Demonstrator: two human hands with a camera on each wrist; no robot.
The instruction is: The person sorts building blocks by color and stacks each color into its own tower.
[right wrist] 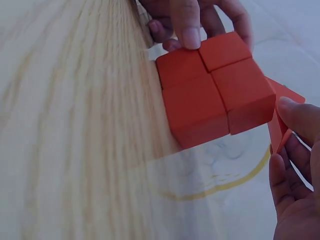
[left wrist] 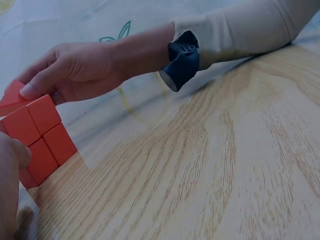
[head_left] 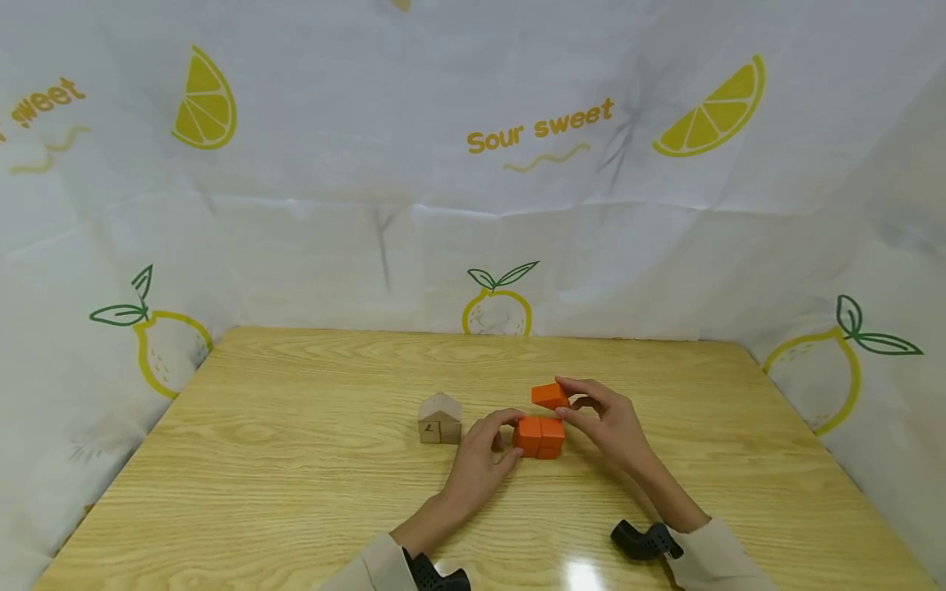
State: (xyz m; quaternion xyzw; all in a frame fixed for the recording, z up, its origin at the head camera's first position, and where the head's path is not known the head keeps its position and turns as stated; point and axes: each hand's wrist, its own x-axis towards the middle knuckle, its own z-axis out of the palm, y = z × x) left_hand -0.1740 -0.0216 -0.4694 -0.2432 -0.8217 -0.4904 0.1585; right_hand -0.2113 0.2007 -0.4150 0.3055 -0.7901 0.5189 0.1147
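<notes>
A square stack of orange cube blocks (head_left: 539,437), two wide and two high, stands on the table. My left hand (head_left: 484,460) grips its left side, thumb at the front face and fingers behind, as the right wrist view shows with the thumb (right wrist: 190,37) on one block. Between thumb and fingers, my right hand (head_left: 609,423) pinches an orange triangular block (head_left: 549,396). That block is raised behind the stack's top in the head view. In the left wrist view, the triangular block (left wrist: 12,99) appears tilted close over the upper cubes (left wrist: 44,112).
Left of my left hand stands a small house shape of plain wooden blocks (head_left: 439,420), with a pointed roof and a dark mark on its front. The wood-grain table (head_left: 296,492) meets a white lemon-print cloth (head_left: 332,271) at the back and sides.
</notes>
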